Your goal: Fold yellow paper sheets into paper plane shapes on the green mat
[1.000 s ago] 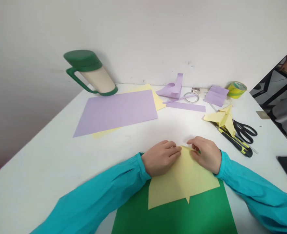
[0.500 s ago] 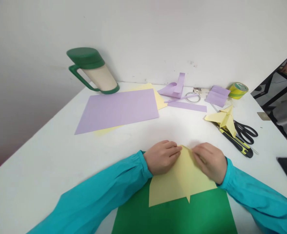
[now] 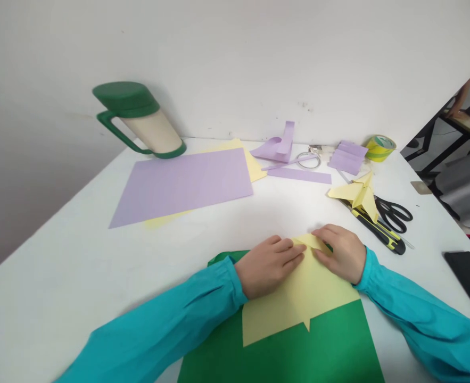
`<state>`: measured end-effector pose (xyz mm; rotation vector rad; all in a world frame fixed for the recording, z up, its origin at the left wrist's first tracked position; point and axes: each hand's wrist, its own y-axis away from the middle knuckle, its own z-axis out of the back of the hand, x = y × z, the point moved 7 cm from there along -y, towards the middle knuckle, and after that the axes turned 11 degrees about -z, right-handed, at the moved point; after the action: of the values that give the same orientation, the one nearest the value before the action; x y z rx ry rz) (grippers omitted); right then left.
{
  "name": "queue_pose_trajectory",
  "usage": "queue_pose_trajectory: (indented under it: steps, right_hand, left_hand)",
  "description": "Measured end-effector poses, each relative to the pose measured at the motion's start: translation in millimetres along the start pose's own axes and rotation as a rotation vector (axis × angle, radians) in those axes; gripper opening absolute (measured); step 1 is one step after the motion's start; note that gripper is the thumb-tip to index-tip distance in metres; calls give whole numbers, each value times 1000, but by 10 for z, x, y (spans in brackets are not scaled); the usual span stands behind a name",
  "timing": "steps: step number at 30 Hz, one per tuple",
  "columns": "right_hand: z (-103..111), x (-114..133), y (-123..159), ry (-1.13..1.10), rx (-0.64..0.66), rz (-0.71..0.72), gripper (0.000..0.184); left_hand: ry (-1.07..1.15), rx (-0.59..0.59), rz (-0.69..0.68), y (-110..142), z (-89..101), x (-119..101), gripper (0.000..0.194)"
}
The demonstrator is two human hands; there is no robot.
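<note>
A folded sheet of yellow paper [image 3: 294,303] lies on a green sheet [image 3: 274,351], with a small point sticking out past its near edge. My left hand [image 3: 270,264] rests on the paper's left side. Its fingers are together and hold down the far, narrow end. From the right, my right hand [image 3: 340,252] has its thumb and fingers bent around the far right edge of the paper, with a gap between thumb and forefinger. The fingertips of both hands are close together at a small fold. The undersides of the fingers are hidden.
Back left, a green-and-white jug [image 3: 150,127] stands by a purple sheet [image 3: 182,186]. Purple scraps [image 3: 278,146] and a tape roll [image 3: 379,148] lie along the wall. At right are a folded yellow paper shape [image 3: 358,194], a utility knife [image 3: 378,232], scissors [image 3: 394,213] and a black flat object [image 3: 468,282].
My left fingers have slid slightly right over the paper's far end. My right thumb and forefinger have spread apart, and a small fold now shows there. The view has shifted slightly.
</note>
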<state>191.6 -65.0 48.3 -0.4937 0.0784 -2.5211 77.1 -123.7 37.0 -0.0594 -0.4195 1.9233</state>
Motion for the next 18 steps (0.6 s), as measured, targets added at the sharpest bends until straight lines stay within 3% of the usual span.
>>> queue_pose_trajectory:
  steps: [6, 11, 18]
  right_hand:
    - [51, -78, -35, -139, -44, -134, 22]
    - [17, -216, -106, -364, 41, -315, 19]
    - [7, -287, -155, -416, 49, -343, 17]
  left_hand:
    - [-2, 159, 66, -67, -76, -13, 36]
    - [37, 222, 112, -102, -80, 23, 37]
    - [102, 274, 116, -180, -94, 50, 49]
